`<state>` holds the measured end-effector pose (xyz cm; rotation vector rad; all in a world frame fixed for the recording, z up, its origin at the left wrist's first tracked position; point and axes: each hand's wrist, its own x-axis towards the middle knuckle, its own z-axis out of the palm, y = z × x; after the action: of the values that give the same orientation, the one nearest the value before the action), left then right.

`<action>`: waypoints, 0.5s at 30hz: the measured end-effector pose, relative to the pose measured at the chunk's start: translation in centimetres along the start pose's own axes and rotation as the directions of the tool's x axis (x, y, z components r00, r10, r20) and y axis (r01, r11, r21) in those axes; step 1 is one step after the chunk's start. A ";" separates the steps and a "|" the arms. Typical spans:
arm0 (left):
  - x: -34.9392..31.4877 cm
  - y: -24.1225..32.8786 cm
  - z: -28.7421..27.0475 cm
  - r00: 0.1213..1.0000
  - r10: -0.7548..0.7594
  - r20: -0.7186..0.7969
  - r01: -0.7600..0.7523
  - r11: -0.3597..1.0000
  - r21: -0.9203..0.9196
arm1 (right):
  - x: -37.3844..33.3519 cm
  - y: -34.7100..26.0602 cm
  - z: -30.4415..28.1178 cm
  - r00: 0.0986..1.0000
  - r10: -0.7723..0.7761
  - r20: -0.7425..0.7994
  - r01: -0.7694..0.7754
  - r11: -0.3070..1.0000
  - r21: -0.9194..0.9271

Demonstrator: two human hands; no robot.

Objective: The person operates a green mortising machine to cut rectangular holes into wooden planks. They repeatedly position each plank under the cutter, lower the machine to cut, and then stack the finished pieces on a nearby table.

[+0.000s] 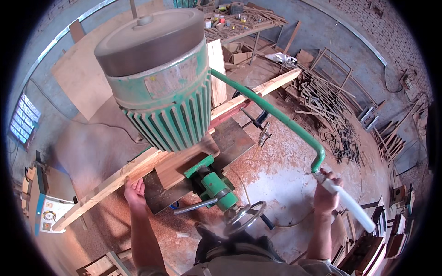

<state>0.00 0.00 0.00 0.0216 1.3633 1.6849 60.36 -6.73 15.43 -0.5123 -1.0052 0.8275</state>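
Observation:
My right hand [326, 195] is closed round the grip end of a long green bent lever [285, 120], where a pale pipe sleeve [354, 211] sticks out past it. The lever runs to a large green ribbed motor [168, 92] of a machine, which hides the tool below it. My left hand [135, 192] touches the near side of a long wooden beam [99, 191], fingers loosely extended and apart. The beam lies across the machine's table [168, 195], against a flat wooden board [186, 161]. A green clamp [214, 184] faces this board.
In front of me stands a metal handwheel [244, 216], beside a clamp handle [195, 206]. A control box [50, 214] is at the left. Sawdust covers the floor [281, 184]. Scrap wood [327, 101] is heaped at the right, and a cluttered workbench [244, 30] stands behind.

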 end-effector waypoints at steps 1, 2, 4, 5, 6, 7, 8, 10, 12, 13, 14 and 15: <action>0.0 -0.2 -0.5 1.000 -0.007 0.008 0.007 1.000 0.002 | -0.6 0.1 0.2 0.998 0.030 -0.050 -0.031 0.999 -0.014; -0.1 -0.3 -1.0 1.000 -0.013 0.015 0.013 1.000 0.004 | -1.0 -0.1 0.6 0.996 0.071 -0.061 -0.072 0.997 -0.017; -0.1 0.1 -0.2 1.000 -0.004 -0.001 0.004 1.000 -0.010 | 0.8 -0.7 1.9 0.999 0.003 -0.051 -0.004 0.999 -0.035; -0.1 0.6 0.3 1.000 0.004 -0.010 -0.004 1.000 -0.016 | 1.4 -1.1 2.4 0.998 -0.032 -0.047 0.030 0.999 -0.040; -0.4 -0.4 0.7 1.000 -0.005 0.006 0.006 1.000 -0.027 | 2.0 -2.5 2.3 0.996 -0.058 -0.060 0.052 0.994 -0.098; -1.1 -1.3 0.7 1.000 -0.011 0.011 0.012 1.000 -0.028 | 3.4 -4.0 2.8 0.995 -0.103 0.005 0.103 0.989 -0.104; -1.7 -2.2 0.7 1.000 -0.018 0.016 0.018 0.999 -0.029 | 5.6 -5.7 3.9 0.988 -0.147 0.041 0.150 0.984 -0.095; -1.6 -1.2 1.2 1.000 -0.009 0.001 0.009 1.000 -0.002 | 9.4 -7.6 6.6 0.979 -0.164 0.124 0.161 0.986 0.028; -1.6 -0.4 1.2 1.000 0.011 -0.018 -0.010 1.000 0.013 | 14.7 -8.8 9.9 0.959 -0.195 0.205 0.172 0.977 0.128; -1.7 0.0 1.0 0.999 0.026 -0.029 -0.025 0.999 0.021 | 17.7 -9.0 11.8 0.951 -0.204 0.233 0.167 0.971 0.170; -1.7 0.3 0.6 0.998 0.041 -0.043 -0.040 0.999 0.026 | 20.5 -9.2 13.8 0.962 -0.193 0.195 0.152 0.966 0.207; -1.3 0.3 0.9 0.999 0.039 -0.036 -0.038 0.999 0.026 | 23.3 -10.4 16.2 0.949 -0.191 0.250 0.144 0.970 0.195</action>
<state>1.00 -0.19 1.24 0.0316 1.4191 1.7075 56.35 5.86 42.60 -0.1625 -1.1941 0.8357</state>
